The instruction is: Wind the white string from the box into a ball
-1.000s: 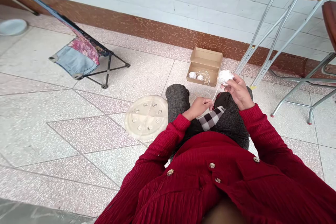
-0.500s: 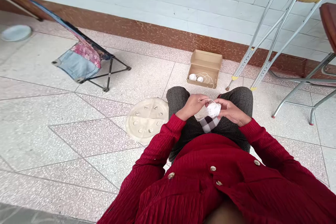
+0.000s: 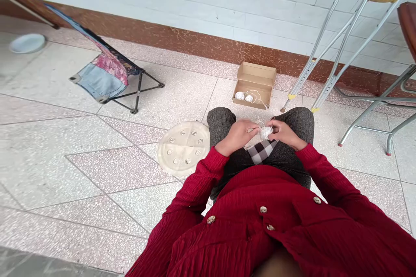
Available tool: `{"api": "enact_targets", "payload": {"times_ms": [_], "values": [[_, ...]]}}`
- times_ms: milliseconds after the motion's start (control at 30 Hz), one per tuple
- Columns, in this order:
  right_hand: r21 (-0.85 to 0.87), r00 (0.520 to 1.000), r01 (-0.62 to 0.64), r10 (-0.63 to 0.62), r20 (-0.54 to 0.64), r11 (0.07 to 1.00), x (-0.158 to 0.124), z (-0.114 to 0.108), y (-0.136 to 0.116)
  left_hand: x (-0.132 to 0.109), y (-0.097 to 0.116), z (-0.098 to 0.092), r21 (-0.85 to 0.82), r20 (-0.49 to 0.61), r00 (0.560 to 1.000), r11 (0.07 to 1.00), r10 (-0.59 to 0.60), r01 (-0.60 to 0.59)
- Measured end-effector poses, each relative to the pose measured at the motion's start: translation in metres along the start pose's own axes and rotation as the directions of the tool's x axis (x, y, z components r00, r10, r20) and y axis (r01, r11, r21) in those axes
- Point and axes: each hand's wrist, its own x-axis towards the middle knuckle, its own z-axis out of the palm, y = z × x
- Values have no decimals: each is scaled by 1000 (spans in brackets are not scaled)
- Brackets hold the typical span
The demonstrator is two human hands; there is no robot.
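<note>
Above my lap, a small ball of white yarn [image 3: 266, 133] is gripped in the fingers of my right hand [image 3: 283, 134]. My left hand [image 3: 239, 134] is closed at the ball's left side, its fingertips pinched on the yarn strand [image 3: 260, 121]. Loose yarn rises from the ball toward the open cardboard box [image 3: 238, 100] on the floor ahead. Inside that box lie two more white yarn balls [image 3: 239, 95] and some loose strand. A checked cloth [image 3: 260, 152] shows between my thighs, below the hands.
A round cream mat [image 3: 182, 149] with cut-outs lies on the floor left of my knees. Farther left stands a folding chair [image 3: 100, 80], with a pale basin [image 3: 27, 43] beyond it. Crutches [image 3: 338, 52] lean against the wall at right, near a metal-legged stool [image 3: 373, 108].
The yarn ball has turned and moved slightly right and up in my right hand. My left hand has shifted a little lower, close against the ball's side.
</note>
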Motion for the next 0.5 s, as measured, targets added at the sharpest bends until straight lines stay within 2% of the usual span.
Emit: {"api": "enact_targets", "payload": {"times_ms": [100,200,267,367,500], "values": [[224,963,-137,77,259,965,-18,6,-5,4,-6,-10,192,-15,995,977,102,-98],[363,925,-183,34,379,914,-30,0,-22,7,-10,-6,209,-8,990,968,140,-136],[478,931,-168,-20,363,862,-36,-6,-34,8,-12,1,147,-47,993,984,112,-104],[597,958,-77,-107,267,799,-44,-10,-50,7,-14,14,-5,-68,997,999,47,-48],[568,992,64,-116,55,821,-40,-15,-66,0,-10,32,-103,33,999,995,-7,10]]}}
